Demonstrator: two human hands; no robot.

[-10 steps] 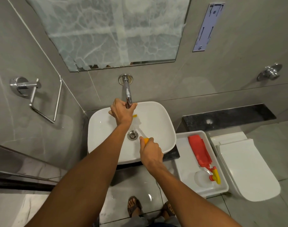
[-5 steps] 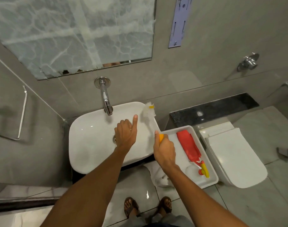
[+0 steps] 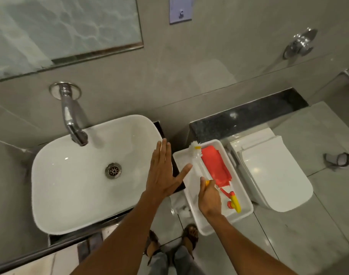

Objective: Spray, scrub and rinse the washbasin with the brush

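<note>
The white washbasin (image 3: 70,185) sits below the chrome wall tap (image 3: 70,120), its drain (image 3: 113,170) uncovered. My right hand (image 3: 208,197) grips the orange handle of the brush (image 3: 195,153), whose white bristle head lies over the far end of the white tray (image 3: 243,201). A red spray bottle (image 3: 216,167) with a yellow trigger lies flat in that tray, beside the brush. My left hand (image 3: 163,173) hovers flat with fingers spread over the basin's right rim, holding nothing.
A white toilet (image 3: 269,173) with its lid down stands right of the tray, under a black stone ledge (image 3: 249,116). A mirror (image 3: 60,30) hangs above the tap. A chrome wall fitting (image 3: 300,44) is at upper right. My sandalled feet (image 3: 169,243) stand on grey floor tiles.
My left hand left the tap and moved right, opening flat over the basin's rim. My right hand carried the brush out of the basin and over the tray. The view swung right.
</note>
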